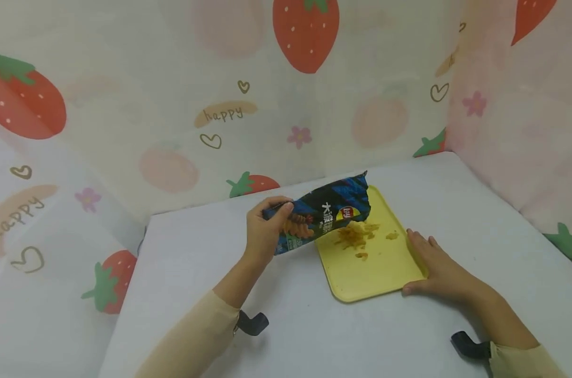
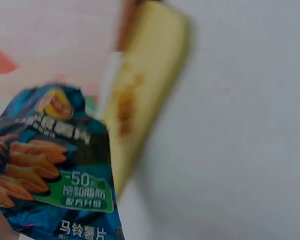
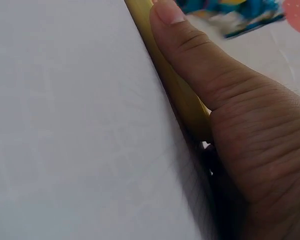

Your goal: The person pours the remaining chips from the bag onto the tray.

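A blue-and-black potato chip bag (image 1: 330, 207) hangs tilted above the yellow tray (image 1: 375, 283), its far end torn and pointing right. My left hand (image 1: 266, 226) grips the bag's near end, with the thumb on the printed front. In the left wrist view the chip bag (image 2: 55, 165) shows its printed chips and lettering. Broken potato chips (image 1: 354, 236) lie heaped on the tray beneath the bag, with a few pieces apart to the right. My right hand (image 1: 448, 273) rests against the tray's near right corner, fingers along the right rim and thumb (image 3: 190, 50) at the near side.
The tray lies on a white table (image 1: 286, 336). Behind and beside it stands a strawberry-patterned cloth wall (image 1: 276, 105). Black curved pieces (image 1: 254, 324) stick out from both wrists near the sleeves.
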Available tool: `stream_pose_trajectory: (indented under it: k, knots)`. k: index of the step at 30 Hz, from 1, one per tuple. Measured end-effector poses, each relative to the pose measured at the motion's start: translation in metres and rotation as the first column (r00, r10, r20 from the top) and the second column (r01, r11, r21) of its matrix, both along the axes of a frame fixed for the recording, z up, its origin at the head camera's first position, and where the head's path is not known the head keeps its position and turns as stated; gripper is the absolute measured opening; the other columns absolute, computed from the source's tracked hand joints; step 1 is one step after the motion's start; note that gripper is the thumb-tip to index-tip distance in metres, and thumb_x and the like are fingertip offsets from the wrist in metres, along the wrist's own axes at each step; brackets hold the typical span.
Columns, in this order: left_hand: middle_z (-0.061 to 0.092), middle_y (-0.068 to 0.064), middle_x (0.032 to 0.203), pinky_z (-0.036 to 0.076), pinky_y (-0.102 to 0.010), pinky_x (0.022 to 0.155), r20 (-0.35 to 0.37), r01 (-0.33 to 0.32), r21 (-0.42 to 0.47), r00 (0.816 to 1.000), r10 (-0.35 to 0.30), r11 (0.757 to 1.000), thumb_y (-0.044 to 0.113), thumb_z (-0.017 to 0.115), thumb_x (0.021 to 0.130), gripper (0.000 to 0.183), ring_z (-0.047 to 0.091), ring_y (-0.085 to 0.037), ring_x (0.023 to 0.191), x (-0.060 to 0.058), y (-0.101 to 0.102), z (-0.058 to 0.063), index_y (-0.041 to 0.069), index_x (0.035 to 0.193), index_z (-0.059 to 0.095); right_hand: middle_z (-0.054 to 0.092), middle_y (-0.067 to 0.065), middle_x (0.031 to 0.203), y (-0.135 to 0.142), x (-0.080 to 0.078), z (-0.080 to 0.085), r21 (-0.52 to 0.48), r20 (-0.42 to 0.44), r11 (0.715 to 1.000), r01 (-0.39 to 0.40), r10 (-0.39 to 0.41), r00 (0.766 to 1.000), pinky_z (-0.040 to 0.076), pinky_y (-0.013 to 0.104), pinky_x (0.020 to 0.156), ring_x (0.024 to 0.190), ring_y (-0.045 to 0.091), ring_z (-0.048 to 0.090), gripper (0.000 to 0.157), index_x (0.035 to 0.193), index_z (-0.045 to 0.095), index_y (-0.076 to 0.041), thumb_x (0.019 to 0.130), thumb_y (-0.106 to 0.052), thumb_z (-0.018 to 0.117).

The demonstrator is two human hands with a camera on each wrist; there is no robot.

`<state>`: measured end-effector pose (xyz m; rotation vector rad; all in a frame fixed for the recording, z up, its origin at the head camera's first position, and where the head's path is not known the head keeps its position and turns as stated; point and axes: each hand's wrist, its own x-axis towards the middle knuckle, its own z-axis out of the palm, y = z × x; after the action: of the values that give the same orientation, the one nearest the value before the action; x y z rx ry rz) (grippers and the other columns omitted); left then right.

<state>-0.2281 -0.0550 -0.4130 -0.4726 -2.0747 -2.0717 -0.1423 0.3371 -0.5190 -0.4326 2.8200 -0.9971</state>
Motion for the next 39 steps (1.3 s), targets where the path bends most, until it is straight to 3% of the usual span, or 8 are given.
stream_pose_trajectory:
  k: [3,6,9,13,21,27,34,39]
  knots:
    - [0.071,-0.003,0.108,0.056,-0.025,0.084,0.001,-0.009,-0.015,1.0,0.009,1.0,0.027,0.073,0.097,0.02,0.065,-0.017,0.101,0.005,0.0,0.0,0.01,0.107,0.075,0.004,0.023,0.17,-0.001,-0.001,0.004,0.011,0.014,1.0,0.004,-0.004,1.0,0.004,0.067,0.122,0.154,0.05,-0.003,0.138,0.166,-0.001,-0.015,0.069,-0.066,0.084]
    - [0.07,-0.003,0.109,0.055,-0.024,0.086,-0.011,-0.034,0.042,0.999,0.034,0.999,0.025,0.072,0.097,0.02,0.063,-0.018,0.102,0.008,0.0,0.007,0.008,0.108,0.075,0.004,0.022,0.171,-0.001,-0.002,0.005,0.012,0.029,1.0,0.015,-0.015,0.999,0.006,0.07,0.119,0.154,0.051,-0.005,0.137,0.166,-0.001,-0.017,0.07,-0.066,0.085]
    - [0.07,-0.003,0.109,0.055,-0.024,0.086,-0.006,-0.009,0.048,1.0,0.01,0.999,0.026,0.072,0.097,0.023,0.063,-0.018,0.102,0.01,0.0,0.01,0.006,0.109,0.074,0.005,0.022,0.171,-0.001,-0.003,0.005,0.007,0.02,1.0,0.017,-0.017,1.0,0.007,0.071,0.119,0.154,0.052,-0.005,0.136,0.166,0.0,-0.017,0.071,-0.063,0.086]
    - [0.071,-0.004,0.108,0.057,-0.026,0.086,0.019,-0.002,0.008,1.0,0.002,1.0,0.027,0.072,0.098,0.024,0.065,-0.019,0.101,0.013,-0.001,0.006,0.007,0.11,0.074,0.005,0.024,0.17,-0.002,0.0,0.001,0.001,0.013,1.0,0.01,-0.01,1.0,0.008,0.073,0.117,0.153,0.054,-0.004,0.136,0.166,0.001,-0.015,0.071,-0.061,0.086]
    - [0.07,-0.003,0.111,0.055,-0.024,0.088,0.036,-0.076,0.034,0.997,0.074,0.997,0.028,0.072,0.098,0.022,0.063,-0.018,0.105,0.012,-0.004,-0.004,0.009,0.11,0.074,0.006,0.025,0.169,-0.004,0.004,-0.003,0.004,0.0,1.0,0.006,-0.006,1.0,0.006,0.07,0.12,0.153,0.053,-0.003,0.137,0.166,0.002,-0.013,0.07,-0.062,0.086]
    - [0.071,-0.003,0.111,0.057,-0.025,0.086,-0.015,-0.071,0.001,0.997,0.071,0.997,0.027,0.069,0.1,0.022,0.065,-0.019,0.103,0.013,0.002,0.004,0.01,0.112,0.075,0.005,0.025,0.169,-0.001,0.001,0.002,-0.01,-0.001,1.0,-0.004,0.004,1.0,0.004,0.069,0.12,0.153,0.053,-0.005,0.135,0.166,0.001,-0.012,0.072,-0.058,0.087]
    - [0.071,-0.004,0.109,0.056,-0.025,0.087,-0.044,-0.098,0.055,0.994,0.1,0.994,0.027,0.071,0.098,0.022,0.064,-0.02,0.102,0.013,-0.001,0.014,0.009,0.11,0.075,0.005,0.024,0.17,0.0,-0.001,0.002,-0.005,0.007,1.0,-0.005,0.005,1.0,0.006,0.073,0.117,0.152,0.056,-0.006,0.136,0.166,0.0,-0.014,0.072,-0.058,0.087]
    - [0.073,-0.006,0.106,0.058,-0.03,0.088,-0.046,-0.049,0.024,0.998,0.05,0.999,0.027,0.07,0.099,0.023,0.069,-0.021,0.1,0.009,0.0,0.018,0.008,0.112,0.074,0.005,0.023,0.17,-0.001,-0.001,0.005,0.006,-0.001,1.0,-0.004,0.004,1.0,0.004,0.071,0.119,0.153,0.054,-0.005,0.136,0.166,0.001,-0.014,0.071,-0.06,0.087]
